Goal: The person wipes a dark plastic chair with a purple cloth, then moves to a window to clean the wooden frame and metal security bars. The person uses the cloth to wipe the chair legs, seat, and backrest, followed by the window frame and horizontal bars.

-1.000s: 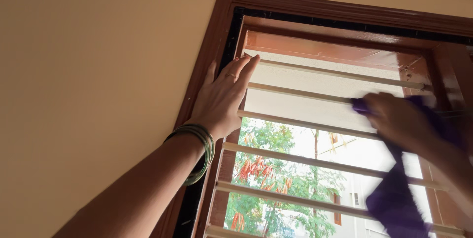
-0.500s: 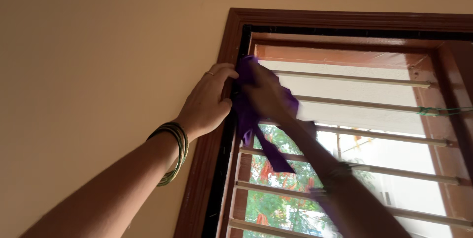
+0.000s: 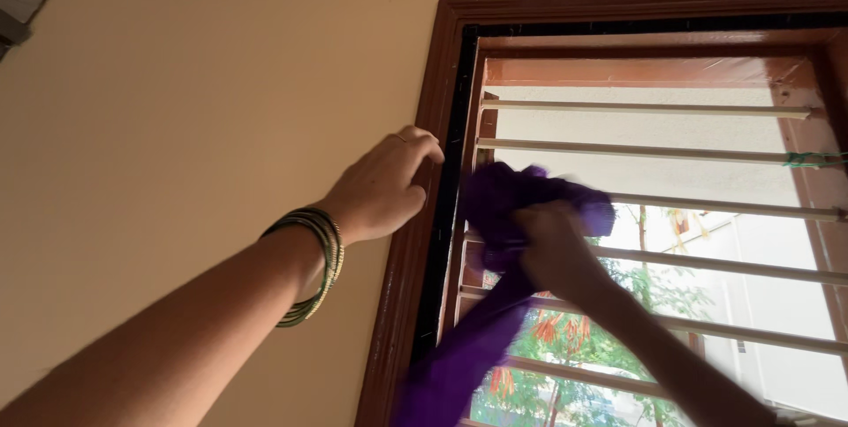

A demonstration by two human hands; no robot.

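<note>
From my head camera, looking up: my left hand (image 3: pixel 386 187) is braced on the brown window frame (image 3: pixel 435 118), fingers curled over its inner edge and holding nothing else. Green bangles (image 3: pixel 314 259) sit at that wrist.

My right hand (image 3: pixel 552 250) is clenched around a purple cloth (image 3: pixel 499 206). The bunched part is pressed against the left end of the window bars (image 3: pixel 645 151), just beside the frame's inner edge, and the loose tail hangs down past the lower bars toward the bottom of the view. The hand and cloth look blurred, so I cannot tell exactly which bar the cloth touches; it seems to lie about the third and fourth from the top.

I judge I am in the middle of wiping the bars at their left end, near the corner where they meet the frame. The two upper bars are bare of the cloth. Beyond them I see a pale wall and a tree (image 3: pixel 609 347) with orange flowers.

The next move, as I judge it, calls for a firm grip on the cloth and a steady left hand while the cloth runs along a bar, with the hanging tail kept from catching on the lower bars.
</note>
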